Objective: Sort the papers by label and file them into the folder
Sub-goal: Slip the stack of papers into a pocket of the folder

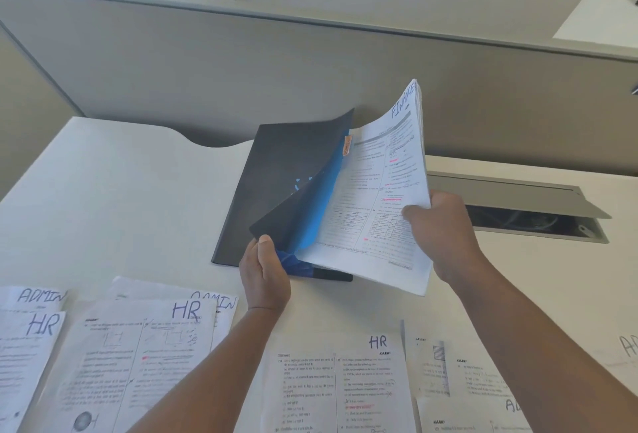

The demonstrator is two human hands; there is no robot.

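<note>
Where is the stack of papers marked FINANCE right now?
The FINANCE stack is right of centre, held by the right hand over the open folder on the desk.

Grey partition (207, 63) behind desk (121, 197) (cable hatch (524, 204) open).

Right hand (438, 225) slides FINANCE papers (379, 197) into folder (272, 170).

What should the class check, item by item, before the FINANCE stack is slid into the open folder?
1. Right hand grips the FINANCE stack firmly: ok.
2. Left hand holds the dark cover flap open: ok.
3. Blue pocket exposed beneath the flap: ok.
4. Every sheet in the stack labelled FINANCE: cannot tell, only the top shows.
5. HR sheets and ADMIN sheets lie apart from the folder: ok.
</note>
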